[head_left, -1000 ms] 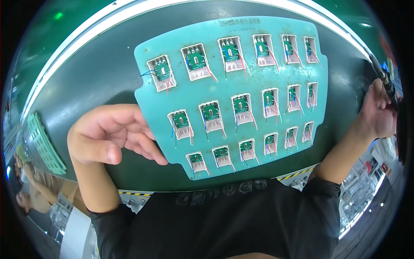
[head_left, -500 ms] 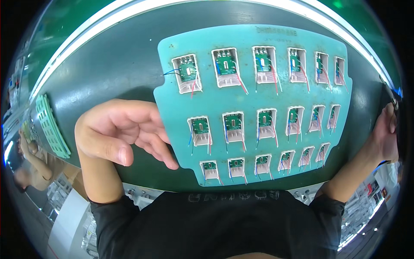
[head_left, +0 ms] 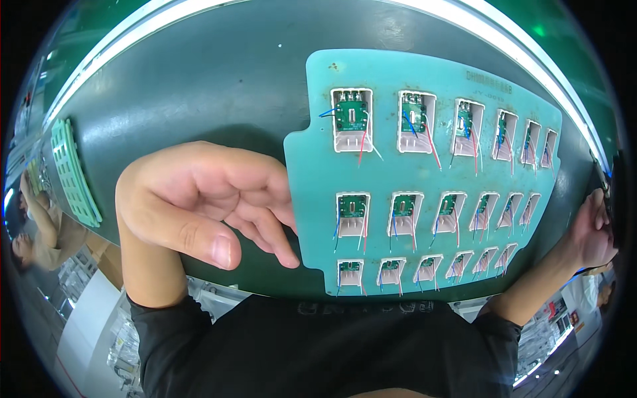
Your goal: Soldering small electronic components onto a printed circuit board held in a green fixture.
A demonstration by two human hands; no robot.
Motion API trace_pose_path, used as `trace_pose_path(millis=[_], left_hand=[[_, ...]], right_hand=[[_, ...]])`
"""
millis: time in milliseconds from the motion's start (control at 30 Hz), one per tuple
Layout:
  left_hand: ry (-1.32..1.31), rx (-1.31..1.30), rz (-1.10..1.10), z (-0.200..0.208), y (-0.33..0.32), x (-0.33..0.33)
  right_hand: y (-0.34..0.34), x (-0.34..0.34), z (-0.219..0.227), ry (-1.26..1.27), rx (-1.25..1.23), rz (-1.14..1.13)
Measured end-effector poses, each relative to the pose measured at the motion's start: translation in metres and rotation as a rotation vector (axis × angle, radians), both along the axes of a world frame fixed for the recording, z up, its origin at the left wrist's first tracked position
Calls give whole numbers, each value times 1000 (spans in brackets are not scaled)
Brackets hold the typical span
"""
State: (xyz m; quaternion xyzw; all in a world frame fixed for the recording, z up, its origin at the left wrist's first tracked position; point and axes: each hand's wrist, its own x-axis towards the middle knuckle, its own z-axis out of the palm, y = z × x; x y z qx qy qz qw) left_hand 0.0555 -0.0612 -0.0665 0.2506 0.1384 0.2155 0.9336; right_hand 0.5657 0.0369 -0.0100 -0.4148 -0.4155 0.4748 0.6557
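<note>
A turquoise fixture tray (head_left: pixel 371 176) lies on the dark worktable, with three rows of white plastic housings. In the housings sit small green circuit boards (head_left: pixel 350 116), with red, white and blue wires (head_left: pixel 432 149) hanging out. My left hand (head_left: pixel 225 199) is at the tray's left edge, palm turned toward it, thumb apart and fingers loosely stretched. Some of its fingertips touch the edge or go behind it; which, I cannot tell. At the far right rim my right hand (head_left: pixel 594 229) has its fingers curled around a dark thing, too cut off to name.
More turquoise slotted trays (head_left: pixel 74 176) lie at the table's far left. A bright light strip (head_left: pixel 159 20) curves along the back. Other people (head_left: pixel 43 225) are at the left beyond the table, near a brown box (head_left: pixel 106 259). The dark tabletop (head_left: pixel 219 73) runs behind the tray.
The tray has shifted right and slightly toward me, turning a little. My left hand has followed it right, its thumb lower. My right hand has come down along the right rim.
</note>
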Motion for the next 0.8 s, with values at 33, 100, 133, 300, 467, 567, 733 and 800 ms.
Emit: trace_pose_path(millis=[33,100,133,300,467,567,733,800], left_hand=[[-9,0,-6,0,0,0],[-8,-4,-7,0,1,0],[-6,-6,-10,1,1,0],[-4,-11,21,1,-2,-4],[-6,-15,25,0,2,-4],[-3,-3,15,-1,5,-4],[29,-7,34,3,3,-4],[20,2,46,2,1,-3]], right_hand=[[1,0,0,20,-5,2],[2,0,1,35,-15,3],[2,1,1,33,5,15],[6,-38,-2,41,-58,-158],[13,6,6,57,-31,120],[12,-2,5,-6,-2,42],[10,-25,-4,-10,94,196],[8,-11,10,-25,-58,30]])
